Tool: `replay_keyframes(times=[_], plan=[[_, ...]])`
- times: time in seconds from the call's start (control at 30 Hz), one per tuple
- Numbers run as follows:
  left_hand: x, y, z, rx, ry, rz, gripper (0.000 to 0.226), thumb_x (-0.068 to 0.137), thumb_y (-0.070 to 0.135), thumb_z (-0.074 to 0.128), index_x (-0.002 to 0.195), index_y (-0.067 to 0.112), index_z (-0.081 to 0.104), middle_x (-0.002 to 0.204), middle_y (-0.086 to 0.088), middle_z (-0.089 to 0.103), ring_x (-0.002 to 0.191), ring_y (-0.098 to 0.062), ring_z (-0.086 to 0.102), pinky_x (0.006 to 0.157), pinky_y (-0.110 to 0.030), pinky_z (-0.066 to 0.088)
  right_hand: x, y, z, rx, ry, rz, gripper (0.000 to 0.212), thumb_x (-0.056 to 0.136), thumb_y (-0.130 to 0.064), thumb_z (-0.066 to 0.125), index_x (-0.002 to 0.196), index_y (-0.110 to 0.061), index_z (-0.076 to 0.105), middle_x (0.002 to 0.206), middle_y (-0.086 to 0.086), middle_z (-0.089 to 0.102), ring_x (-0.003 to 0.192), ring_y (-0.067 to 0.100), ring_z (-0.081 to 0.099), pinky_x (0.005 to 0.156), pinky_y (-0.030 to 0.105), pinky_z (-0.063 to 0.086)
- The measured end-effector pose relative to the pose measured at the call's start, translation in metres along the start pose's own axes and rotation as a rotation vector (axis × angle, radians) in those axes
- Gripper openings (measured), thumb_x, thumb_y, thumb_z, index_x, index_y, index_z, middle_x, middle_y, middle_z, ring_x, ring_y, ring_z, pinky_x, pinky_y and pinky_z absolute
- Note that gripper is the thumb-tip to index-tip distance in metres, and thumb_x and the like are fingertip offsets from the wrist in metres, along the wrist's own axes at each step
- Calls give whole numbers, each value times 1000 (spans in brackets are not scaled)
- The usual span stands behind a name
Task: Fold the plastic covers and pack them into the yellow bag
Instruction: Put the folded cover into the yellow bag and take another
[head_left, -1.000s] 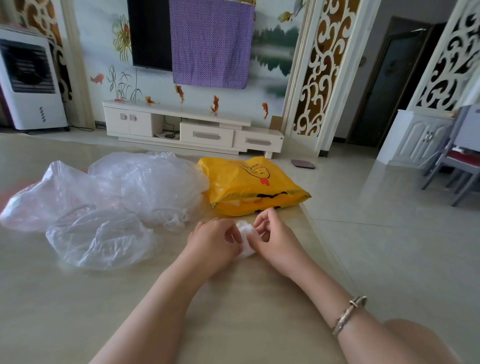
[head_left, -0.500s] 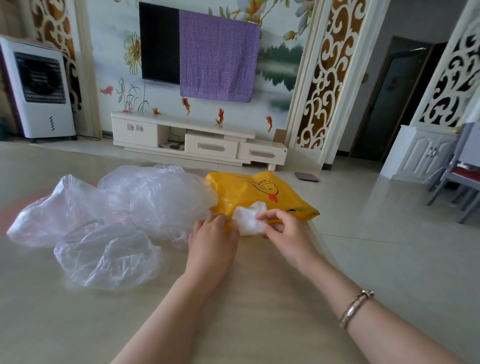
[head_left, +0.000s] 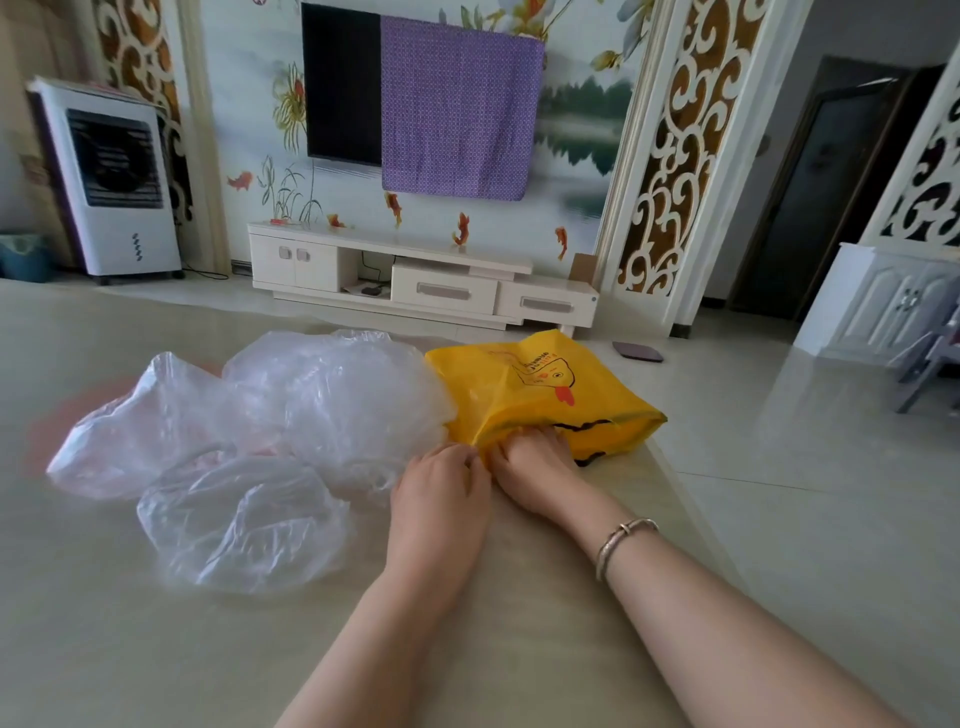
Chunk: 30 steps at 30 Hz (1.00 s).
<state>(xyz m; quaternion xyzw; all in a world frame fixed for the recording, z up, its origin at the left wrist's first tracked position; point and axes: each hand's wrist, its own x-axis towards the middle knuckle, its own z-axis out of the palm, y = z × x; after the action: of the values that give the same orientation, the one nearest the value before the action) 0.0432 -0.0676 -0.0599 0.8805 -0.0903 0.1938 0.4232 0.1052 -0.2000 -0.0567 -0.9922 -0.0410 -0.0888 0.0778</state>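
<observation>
1. The flat yellow plastic bag with a red and black drawing (head_left: 540, 395) lies on the pale shiny table (head_left: 156, 649), near the far right edge. Its open mouth faces the person.
2. The person's right hand (head_left: 535, 462) is at the mouth of the yellow bag. Its fingertips are tucked under the near lip of the bag. The fingers are hidden there, so nobody can tell if they hold a folded cover.
3. The left hand (head_left: 441, 493) sits just beside the right one. Its fingers curl at the lip of the yellow bag, and it seems to pinch the edge to keep the mouth open.
4. Three big, clear, crumpled plastic covers wait on the left: a puffy one in the middle at the back (head_left: 337, 400), a long one far left (head_left: 140, 431) and a near one (head_left: 239, 519). The back one touches the yellow bag.
5. These covers look very light, soft and thin. They are probably slippery and full of air, so they may puff back up after a fold.
6. A good place to hold one is likely its edge, with a pinch from each hand. It is best pressed flat on the table to push the air out.
7. The yellow bag is soft too. Its lip may flop shut, so one hand should hold it open.
</observation>
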Motion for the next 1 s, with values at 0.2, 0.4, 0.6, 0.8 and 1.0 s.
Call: replay_keyframes(times=[0.2, 0.4, 0.6, 0.8, 1.0], plan=[[1, -3, -12, 32, 31, -31, 23, 93, 17, 50, 102, 21, 71, 124, 4, 59, 115, -23, 47, 96, -33, 37, -24, 12, -5, 71, -105, -24, 26, 100, -36, 34, 102, -19, 54, 128, 13, 52, 122, 34, 44, 103, 41, 35], [3, -7, -33, 185, 114, -173, 31, 94, 27, 48, 124, 26, 56, 159, 2, 16, 141, -23, 6, 113, -41, 15, -70, 21, -18, 318, 34, -110, 37, 101, -21, 43, 136, -21, 54, 142, -5, 48, 134, 13, 39, 109, 19, 26], [-3, -11, -34, 203, 113, -224, 37, 97, 19, 39, 129, 11, 57, 146, -3, 44, 139, -24, 16, 112, -38, 14, -93, 18, -18, 514, 87, -67, 26, 98, -19, 48, 116, -26, 65, 119, -18, 54, 113, 0, 50, 92, 9, 37], [-5, -2, -35, 6, 340, -53, 30, 94, 14, 48, 118, 18, 65, 123, 5, 62, 131, -14, 36, 109, -36, 23, -99, 18, -24, 702, 174, -17, 25, 98, -13, 48, 100, -27, 69, 104, -15, 65, 95, -3, 58, 77, 3, 41], [-5, 20, -45, -689, 309, -79, 31, 88, -2, 54, 89, 20, 75, 90, 9, 73, 90, -1, 64, 80, -10, 44, -95, 16, -30, 1105, 132, 2, 18, 98, -6, 51, 97, -13, 67, 99, 3, 72, 85, 17, 72, 71, 25, 54]])
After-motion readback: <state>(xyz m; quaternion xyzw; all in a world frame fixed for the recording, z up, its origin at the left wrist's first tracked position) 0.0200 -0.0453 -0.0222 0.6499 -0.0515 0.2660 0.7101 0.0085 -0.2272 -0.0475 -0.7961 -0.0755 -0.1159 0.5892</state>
